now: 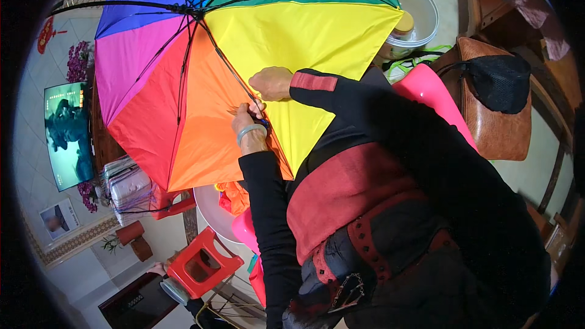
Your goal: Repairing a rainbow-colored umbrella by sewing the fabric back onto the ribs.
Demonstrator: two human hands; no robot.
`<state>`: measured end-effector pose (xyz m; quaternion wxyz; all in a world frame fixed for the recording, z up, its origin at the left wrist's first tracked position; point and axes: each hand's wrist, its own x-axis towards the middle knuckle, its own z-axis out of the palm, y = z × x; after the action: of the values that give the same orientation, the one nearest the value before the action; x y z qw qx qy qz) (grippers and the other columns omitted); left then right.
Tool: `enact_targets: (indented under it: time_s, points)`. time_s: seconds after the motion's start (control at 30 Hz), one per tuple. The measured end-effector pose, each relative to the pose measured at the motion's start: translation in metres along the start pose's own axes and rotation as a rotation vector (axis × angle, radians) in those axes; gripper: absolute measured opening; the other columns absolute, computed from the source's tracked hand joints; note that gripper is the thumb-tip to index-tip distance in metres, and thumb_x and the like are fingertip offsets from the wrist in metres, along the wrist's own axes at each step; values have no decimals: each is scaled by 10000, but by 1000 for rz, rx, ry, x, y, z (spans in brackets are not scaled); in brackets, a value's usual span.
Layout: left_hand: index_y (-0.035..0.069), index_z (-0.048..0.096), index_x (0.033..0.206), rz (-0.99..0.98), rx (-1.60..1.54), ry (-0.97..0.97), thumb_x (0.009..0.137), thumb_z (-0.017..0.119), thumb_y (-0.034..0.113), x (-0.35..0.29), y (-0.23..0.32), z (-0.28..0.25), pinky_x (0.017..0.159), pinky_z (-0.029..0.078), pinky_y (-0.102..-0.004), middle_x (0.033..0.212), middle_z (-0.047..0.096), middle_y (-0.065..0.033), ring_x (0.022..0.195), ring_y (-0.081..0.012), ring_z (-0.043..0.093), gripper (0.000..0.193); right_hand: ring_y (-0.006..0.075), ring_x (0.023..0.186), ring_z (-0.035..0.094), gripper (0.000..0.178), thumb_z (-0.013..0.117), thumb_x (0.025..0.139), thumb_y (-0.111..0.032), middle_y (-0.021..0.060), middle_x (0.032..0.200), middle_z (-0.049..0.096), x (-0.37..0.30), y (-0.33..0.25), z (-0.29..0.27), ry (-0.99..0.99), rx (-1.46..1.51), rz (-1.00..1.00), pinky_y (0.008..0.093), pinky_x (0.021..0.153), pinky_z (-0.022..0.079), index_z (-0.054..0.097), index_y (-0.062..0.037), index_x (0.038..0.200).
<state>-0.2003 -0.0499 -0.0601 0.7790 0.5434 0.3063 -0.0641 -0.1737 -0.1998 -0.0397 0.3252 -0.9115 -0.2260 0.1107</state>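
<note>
An open rainbow umbrella fills the upper middle, its inner side with dark metal ribs facing me. My left hand, with a pale bangle at the wrist, is closed at a rib where the orange and yellow panels meet. A small dark blue piece shows beside its fingers, too hidden to name. Just above and to the right, my right hand is curled closed over the yellow panel, next to the same rib. Whatever its fingers pinch is hidden. The umbrella's dark shaft runs off to the left from the hub.
A clear plastic tub stands at the upper right, near a brown leather bag with a black mesh item on it. Pink plastic shows beside my right arm. Lower left are a red stool and a basin with orange cloth.
</note>
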Motion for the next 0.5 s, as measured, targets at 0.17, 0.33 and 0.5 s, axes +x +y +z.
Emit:
enact_targets:
  time_s: [0.17, 0.33, 0.5]
  points:
    - [-38, 461, 734, -26, 46, -16, 878, 402, 85, -11, 4, 9, 404, 335, -242, 584, 531, -113, 488, -192, 500, 198, 348, 759, 595, 159, 564, 719, -124, 186, 777, 602, 0, 4, -1, -23, 5, -6, 437, 639, 470, 570, 12, 802]
    - [-27, 479, 725, -21, 96, -38, 870, 434, 96, -14, 5, 11, 423, 349, -237, 605, 540, -109, 518, -185, 513, 195, 347, 746, 592, 151, 551, 732, -132, 183, 748, 598, -4, 2, -5, 15, -3, -57, 435, 629, 464, 570, 5, 792]
    - [-23, 499, 731, -6, 124, -84, 867, 455, 94, -9, 5, 7, 425, 353, -232, 616, 546, -106, 527, -176, 520, 185, 347, 744, 589, 142, 534, 747, -134, 187, 729, 595, -5, -2, -4, 86, -23, -110, 429, 628, 462, 577, -2, 778]
